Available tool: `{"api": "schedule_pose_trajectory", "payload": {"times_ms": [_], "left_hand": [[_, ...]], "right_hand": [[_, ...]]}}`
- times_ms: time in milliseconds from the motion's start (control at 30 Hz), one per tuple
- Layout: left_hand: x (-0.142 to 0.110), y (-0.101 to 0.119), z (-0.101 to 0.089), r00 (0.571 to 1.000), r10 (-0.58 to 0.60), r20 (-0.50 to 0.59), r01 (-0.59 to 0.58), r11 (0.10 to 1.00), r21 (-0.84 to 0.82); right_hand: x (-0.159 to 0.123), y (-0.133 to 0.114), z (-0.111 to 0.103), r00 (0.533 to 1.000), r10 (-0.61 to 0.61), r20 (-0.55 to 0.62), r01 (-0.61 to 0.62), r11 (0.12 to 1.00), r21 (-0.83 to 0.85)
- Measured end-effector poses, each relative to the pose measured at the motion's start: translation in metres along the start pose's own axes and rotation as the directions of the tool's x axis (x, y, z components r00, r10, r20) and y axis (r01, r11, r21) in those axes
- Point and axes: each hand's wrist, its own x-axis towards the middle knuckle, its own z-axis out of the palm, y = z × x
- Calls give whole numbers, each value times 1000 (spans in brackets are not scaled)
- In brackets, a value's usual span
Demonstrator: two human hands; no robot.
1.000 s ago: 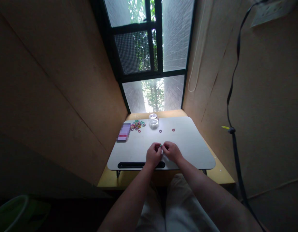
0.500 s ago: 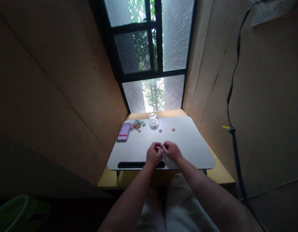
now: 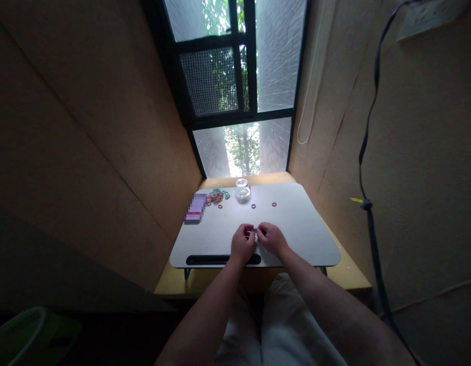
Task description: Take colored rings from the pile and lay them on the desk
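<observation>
My left hand (image 3: 243, 243) and my right hand (image 3: 271, 238) meet fingertip to fingertip over the front middle of the white lap table (image 3: 304, 223). Both are closed in a pinch on a small green hair tie (image 3: 254, 230), mostly hidden by the fingers. Beyond them, a purple hair tie (image 3: 253, 206), a red one (image 3: 274, 204) and a pink one (image 3: 220, 207) lie apart from each other. At the back left is a pile of colourful hair ties (image 3: 217, 196).
A clear jar (image 3: 243, 193) stands at the table's back edge below the window. On the left lies a blurred-out purple box-like thing (image 3: 196, 208). A black slot (image 3: 207, 260) runs along the front edge. A dark cable (image 3: 369, 127) hangs on the right wall.
Both hands stay in nearly the same place. My fingertips have shifted slightly, and less of the green hair tie shows between them.
</observation>
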Motion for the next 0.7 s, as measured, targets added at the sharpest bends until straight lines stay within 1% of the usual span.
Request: {"api": "schedule_pose_trajectory", "payload": {"times_ms": [200,567,700], "left_hand": [[0,-1,1,999,-23,-32,22,999,-30],[1,-2,1,1000,2,-27,-2,1000,13],[1,-3,1,1000,4,-15,-4,1000,17]], "right_hand": [[0,0,-1,1000,16,9,-16,1000,-7],[0,2,0,1000,-5,3,5,1000,-6],[0,1,0,1000,4,5,-4,1000,-7]]}}
